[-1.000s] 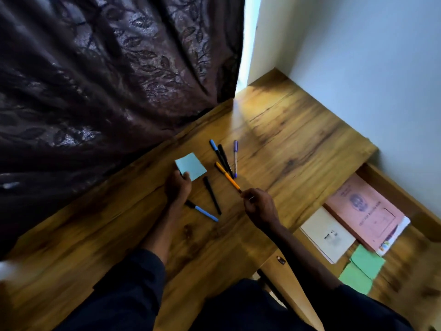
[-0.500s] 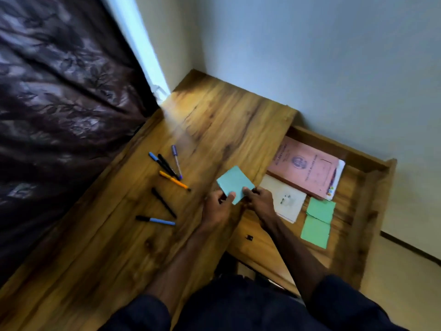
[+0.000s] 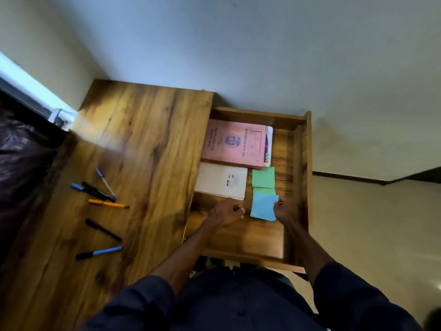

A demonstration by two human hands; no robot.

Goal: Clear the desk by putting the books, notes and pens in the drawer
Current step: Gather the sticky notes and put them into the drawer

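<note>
Blue note point(image 3: 263, 207) sits low in the open drawer point(image 3: 303, 187), its far edge overlapping the nearer of two green notes point(image 3: 263, 177). The right hand point(image 3: 284, 209) pinches its right edge between thumb and fingertips, probably so the sheet can be laid flat in line with the green ones and not dropped loose. The left hand point(image 3: 228, 212) hangs just beside the note's left edge without touching it; its fingers are curled in loosely and appear to hold nothing, likely having let go so the right hand can finish the placing alone.

Farther in, a white book point(image 3: 222, 180) lies left of the green notes, and a pink book point(image 3: 235, 143) lies beyond it against the drawer's back, partly covering another book whose white edge shows at its right. The large flat things fill the back and left, so the small papers get the strip along the right.

On the desk point(image 3: 148, 130), well left of the drawer, six pens point(image 3: 102, 189) are not yet put away: four in a loose fan nearer the curtain point(image 3: 21, 151), with a black one and a blue-and-black one nearer the person. By my reading the books and notes are nearly done, and the pens are what remains.
</note>
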